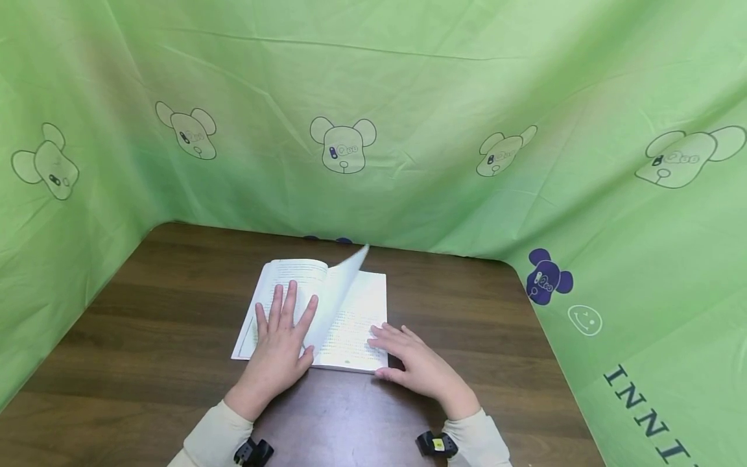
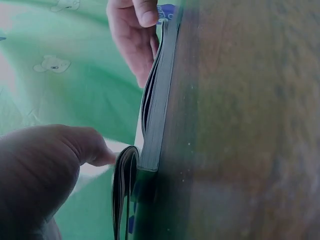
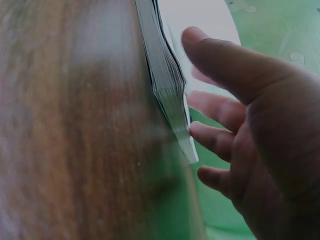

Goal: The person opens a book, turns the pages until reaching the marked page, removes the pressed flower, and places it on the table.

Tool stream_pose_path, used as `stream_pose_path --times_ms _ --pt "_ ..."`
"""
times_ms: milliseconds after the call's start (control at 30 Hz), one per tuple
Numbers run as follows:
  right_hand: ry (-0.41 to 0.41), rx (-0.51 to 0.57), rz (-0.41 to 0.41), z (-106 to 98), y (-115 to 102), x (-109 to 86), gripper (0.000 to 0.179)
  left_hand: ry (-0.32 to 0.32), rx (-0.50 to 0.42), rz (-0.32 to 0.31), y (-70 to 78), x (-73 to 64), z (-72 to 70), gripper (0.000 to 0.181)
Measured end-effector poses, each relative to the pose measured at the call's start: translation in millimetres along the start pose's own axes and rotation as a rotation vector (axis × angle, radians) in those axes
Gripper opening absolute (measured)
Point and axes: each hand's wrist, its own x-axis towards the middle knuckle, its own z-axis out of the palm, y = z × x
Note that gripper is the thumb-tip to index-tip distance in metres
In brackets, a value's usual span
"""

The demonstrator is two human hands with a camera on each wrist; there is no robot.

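On wooden table (image 1: 467,298), open book (image 1: 364,295), left fingers (image 1: 288,307) spread, right fingers (image 3: 215,140) apart, green curtain (image 1: 420,91)

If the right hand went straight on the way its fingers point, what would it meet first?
Probably the raised page, after the right hand crosses the flat right-hand page. Its height is hard to judge, so it might brush the flat page first.

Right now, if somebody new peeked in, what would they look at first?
Probably the open book on the brown table, with a page lifted near its middle. The left hand spreads over the book's left side, and the right hand is at its right edge. Behind, cartoon faces with round ears dot the green cloth.
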Motion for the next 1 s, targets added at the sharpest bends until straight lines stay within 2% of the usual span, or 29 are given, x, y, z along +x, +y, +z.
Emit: stream_pose_path --times_ms 267,500,767,1000 --pt "-0.028 0.006 0.024 2.3 0.9 -1.6 0.053 -0.027 0.024 0.016 -0.9 -0.6 -0.6 0.094" --pt "-0.018 -0.004 0.019 2.8 1.7 -1.6 0.051 -0.058 0.046 -0.033 -2.0 -1.9 -0.3 0.091" --pt "-0.03 -0.007 0.039 2.1 1.7 -0.3 0.042 -0.21 -0.015 -0.067 -0.2 -2.8 -1.7 0.06" --pt "-0.025 0.003 0.04 3.1 2.1 -0.5 0.039 -0.295 -0.074 -0.145 2.9 -2.5 -4.7 0.051"
